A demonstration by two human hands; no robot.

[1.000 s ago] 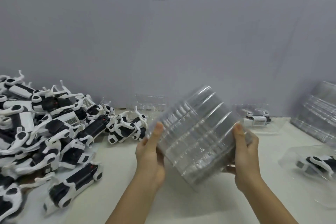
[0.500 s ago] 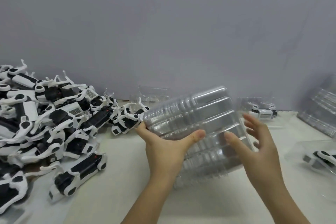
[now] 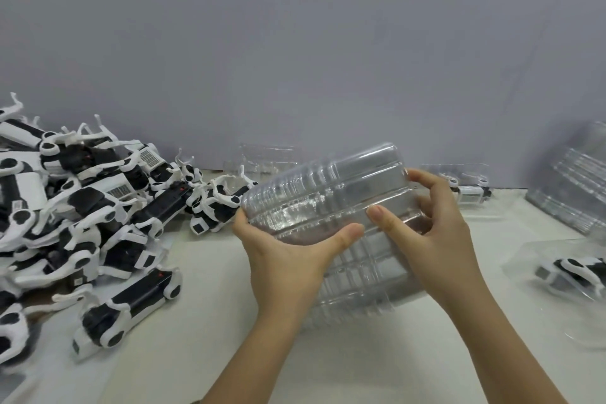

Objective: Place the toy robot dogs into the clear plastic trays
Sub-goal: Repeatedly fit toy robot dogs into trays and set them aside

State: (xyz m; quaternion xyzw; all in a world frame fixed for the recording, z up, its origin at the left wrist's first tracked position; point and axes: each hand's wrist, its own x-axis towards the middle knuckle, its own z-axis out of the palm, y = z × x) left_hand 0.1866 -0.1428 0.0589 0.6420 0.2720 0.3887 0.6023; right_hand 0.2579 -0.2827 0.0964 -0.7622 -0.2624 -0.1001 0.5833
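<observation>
Left hand [image 3: 288,256], right hand [image 3: 436,239], both curled.

No legible text; barcode stickers [image 3: 150,157] on toy robot dogs [image 3: 88,203] unreadable.

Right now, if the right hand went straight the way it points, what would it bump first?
The stack of clear trays: the right hand grips its end, and its fingers seem to point left, straight into it.

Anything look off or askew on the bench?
Nothing damaged or spilled. The toy robot dogs lie in a tangled heap at left, and the spare tray stack at far right sits tilted. The held tray stack is slanted too.
</observation>
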